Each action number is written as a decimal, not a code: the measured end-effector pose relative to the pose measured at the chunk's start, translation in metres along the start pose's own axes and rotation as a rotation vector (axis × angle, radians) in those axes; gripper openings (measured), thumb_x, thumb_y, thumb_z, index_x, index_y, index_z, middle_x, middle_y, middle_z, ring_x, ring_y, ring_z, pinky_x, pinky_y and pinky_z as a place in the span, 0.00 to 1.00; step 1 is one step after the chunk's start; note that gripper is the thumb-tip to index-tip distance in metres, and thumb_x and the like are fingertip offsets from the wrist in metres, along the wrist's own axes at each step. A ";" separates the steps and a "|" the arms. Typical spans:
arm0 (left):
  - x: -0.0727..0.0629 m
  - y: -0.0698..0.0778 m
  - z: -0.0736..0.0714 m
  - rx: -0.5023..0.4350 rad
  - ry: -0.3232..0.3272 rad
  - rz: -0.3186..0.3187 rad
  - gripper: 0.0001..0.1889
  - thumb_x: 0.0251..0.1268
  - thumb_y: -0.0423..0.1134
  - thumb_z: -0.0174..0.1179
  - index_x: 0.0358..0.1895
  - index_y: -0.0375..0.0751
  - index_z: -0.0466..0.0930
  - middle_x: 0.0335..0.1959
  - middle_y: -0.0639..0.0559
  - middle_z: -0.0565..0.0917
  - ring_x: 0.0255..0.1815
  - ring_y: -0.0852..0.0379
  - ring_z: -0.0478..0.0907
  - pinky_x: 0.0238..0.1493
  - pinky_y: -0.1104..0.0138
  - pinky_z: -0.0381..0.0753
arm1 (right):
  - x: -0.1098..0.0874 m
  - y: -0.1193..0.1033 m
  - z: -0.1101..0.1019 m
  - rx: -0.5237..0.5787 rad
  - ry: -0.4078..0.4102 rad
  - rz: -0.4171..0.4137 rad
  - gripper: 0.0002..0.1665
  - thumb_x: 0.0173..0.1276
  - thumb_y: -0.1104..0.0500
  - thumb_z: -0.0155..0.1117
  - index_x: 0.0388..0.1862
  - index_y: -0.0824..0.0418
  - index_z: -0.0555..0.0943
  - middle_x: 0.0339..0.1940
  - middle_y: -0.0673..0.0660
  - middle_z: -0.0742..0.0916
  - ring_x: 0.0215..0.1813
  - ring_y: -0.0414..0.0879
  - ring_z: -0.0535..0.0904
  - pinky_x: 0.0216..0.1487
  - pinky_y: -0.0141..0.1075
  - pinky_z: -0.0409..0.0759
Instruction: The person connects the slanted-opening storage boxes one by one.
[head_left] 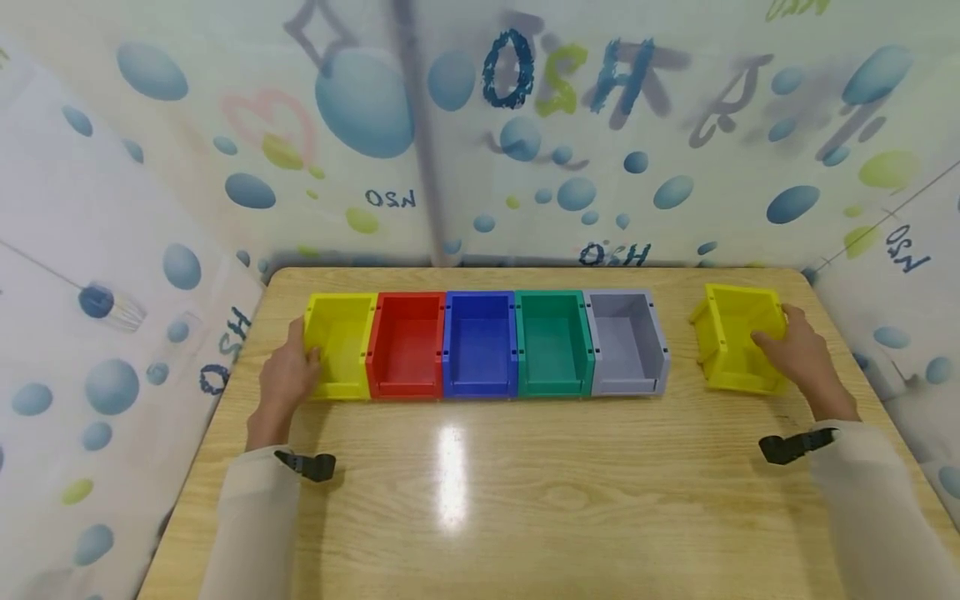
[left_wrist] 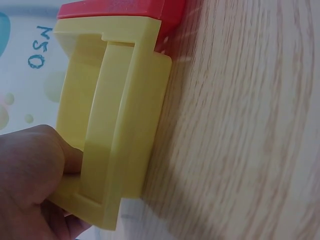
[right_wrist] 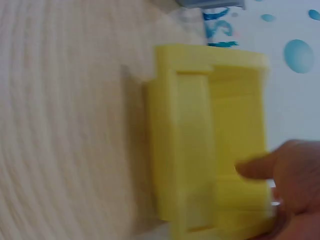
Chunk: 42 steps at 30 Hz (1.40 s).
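On the left, my left hand (head_left: 288,371) grips the outer side wall of a yellow bin (head_left: 341,346), thumb inside and the other fingers outside. That bin stands at the left end of a touching row: red bin (head_left: 408,346), blue bin (head_left: 480,346), green bin (head_left: 553,346) and grey bin (head_left: 624,342). Apart from the row, at the right, my right hand (head_left: 806,358) pinches the right wall of a second yellow bin (head_left: 738,337), its thumb inside. This bin sits slightly turned, and it looks blurred in the right wrist view. No contents show in any bin.
The bins are on a wooden table (head_left: 525,483) near its back edge. A patterned wall (head_left: 480,192) rises right behind, with side walls at left and right. A gap of bare wood separates the grey bin from the second yellow one.
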<state>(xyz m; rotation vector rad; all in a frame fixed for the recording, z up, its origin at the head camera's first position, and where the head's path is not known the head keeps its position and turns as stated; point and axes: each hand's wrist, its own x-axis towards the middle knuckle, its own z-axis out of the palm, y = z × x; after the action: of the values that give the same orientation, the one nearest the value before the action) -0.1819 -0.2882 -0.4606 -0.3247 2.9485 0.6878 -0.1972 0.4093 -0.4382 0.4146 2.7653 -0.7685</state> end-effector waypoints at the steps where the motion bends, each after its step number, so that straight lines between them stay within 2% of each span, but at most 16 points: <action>1: 0.000 0.001 0.000 -0.002 -0.002 0.001 0.31 0.76 0.36 0.43 0.77 0.37 0.44 0.57 0.24 0.75 0.39 0.36 0.73 0.44 0.44 0.70 | 0.001 0.000 0.002 0.006 0.009 -0.001 0.44 0.79 0.51 0.41 0.78 0.73 0.34 0.71 0.85 0.55 0.65 0.82 0.57 0.60 0.69 0.63; 6: 0.000 0.004 0.001 0.002 -0.009 0.007 0.31 0.76 0.37 0.43 0.77 0.37 0.44 0.57 0.23 0.74 0.41 0.35 0.74 0.45 0.43 0.70 | 0.002 -0.001 0.012 0.000 0.107 -0.080 0.41 0.76 0.62 0.41 0.80 0.65 0.37 0.70 0.84 0.59 0.57 0.81 0.64 0.52 0.67 0.65; 11: 0.000 0.000 0.000 0.018 0.001 0.021 0.31 0.76 0.38 0.43 0.77 0.36 0.44 0.55 0.23 0.75 0.39 0.35 0.74 0.41 0.45 0.70 | 0.000 -0.012 0.013 0.053 0.171 -0.172 0.40 0.76 0.63 0.43 0.81 0.62 0.42 0.72 0.82 0.60 0.63 0.81 0.62 0.57 0.68 0.63; 13: 0.000 -0.002 0.000 0.024 0.007 0.025 0.32 0.76 0.38 0.43 0.77 0.35 0.44 0.54 0.23 0.75 0.37 0.36 0.73 0.39 0.47 0.70 | -0.001 -0.018 0.012 0.081 0.187 -0.208 0.40 0.76 0.64 0.45 0.81 0.60 0.43 0.72 0.81 0.61 0.63 0.79 0.64 0.56 0.67 0.63; 15: 0.000 -0.003 0.000 0.022 0.000 0.019 0.32 0.76 0.39 0.43 0.77 0.35 0.43 0.55 0.22 0.74 0.38 0.36 0.73 0.40 0.46 0.70 | -0.002 -0.026 0.011 0.094 0.199 -0.244 0.39 0.75 0.64 0.46 0.81 0.60 0.46 0.72 0.80 0.63 0.57 0.75 0.68 0.51 0.64 0.66; 18: 0.000 -0.003 0.000 0.019 -0.013 0.007 0.32 0.77 0.39 0.43 0.77 0.34 0.42 0.57 0.22 0.72 0.40 0.35 0.72 0.43 0.44 0.70 | -0.003 -0.036 0.010 0.081 0.216 -0.272 0.39 0.74 0.65 0.47 0.81 0.60 0.49 0.70 0.79 0.66 0.41 0.65 0.72 0.39 0.52 0.70; 20: 0.000 -0.002 0.000 0.014 -0.031 -0.007 0.33 0.77 0.39 0.42 0.78 0.34 0.41 0.59 0.22 0.71 0.41 0.35 0.71 0.45 0.43 0.70 | -0.003 -0.040 0.010 0.069 0.215 -0.277 0.39 0.73 0.65 0.48 0.81 0.60 0.50 0.69 0.79 0.68 0.32 0.59 0.69 0.33 0.45 0.69; 22: -0.001 -0.001 0.000 0.014 -0.040 -0.014 0.33 0.77 0.39 0.42 0.78 0.33 0.40 0.60 0.21 0.70 0.42 0.34 0.71 0.46 0.43 0.69 | -0.004 -0.042 0.010 0.058 0.210 -0.271 0.39 0.73 0.66 0.48 0.81 0.60 0.51 0.69 0.79 0.69 0.30 0.56 0.69 0.31 0.41 0.68; 27: -0.003 0.003 0.000 0.019 -0.042 -0.008 0.33 0.77 0.39 0.42 0.78 0.33 0.40 0.58 0.21 0.70 0.41 0.35 0.71 0.44 0.44 0.69 | -0.007 -0.044 0.010 0.070 0.196 -0.264 0.39 0.73 0.66 0.49 0.81 0.60 0.51 0.70 0.78 0.68 0.33 0.57 0.70 0.32 0.41 0.68; 31: -0.008 -0.001 -0.002 0.035 -0.036 -0.013 0.33 0.77 0.39 0.42 0.77 0.32 0.40 0.57 0.20 0.71 0.40 0.35 0.72 0.41 0.45 0.70 | -0.007 -0.050 0.012 0.075 0.186 -0.276 0.40 0.71 0.67 0.49 0.81 0.60 0.52 0.68 0.78 0.70 0.26 0.53 0.67 0.29 0.40 0.68; 34: -0.010 -0.002 -0.003 0.042 -0.037 -0.020 0.33 0.77 0.39 0.42 0.77 0.32 0.39 0.56 0.18 0.70 0.40 0.33 0.72 0.41 0.44 0.70 | -0.008 -0.053 0.012 0.062 0.183 -0.278 0.40 0.71 0.67 0.49 0.81 0.60 0.52 0.65 0.79 0.72 0.25 0.52 0.67 0.29 0.40 0.68; 42: -0.004 0.003 0.000 0.036 -0.036 -0.004 0.34 0.76 0.38 0.43 0.77 0.32 0.40 0.57 0.17 0.70 0.44 0.28 0.73 0.44 0.40 0.69 | -0.012 -0.051 0.007 0.038 0.209 -0.275 0.39 0.71 0.67 0.49 0.80 0.61 0.53 0.60 0.79 0.76 0.27 0.55 0.69 0.29 0.41 0.68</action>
<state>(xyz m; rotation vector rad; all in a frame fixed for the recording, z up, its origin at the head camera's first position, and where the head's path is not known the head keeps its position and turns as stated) -0.1782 -0.2849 -0.4584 -0.3117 2.9215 0.6318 -0.2017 0.3613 -0.4163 0.1273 3.0491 -0.8862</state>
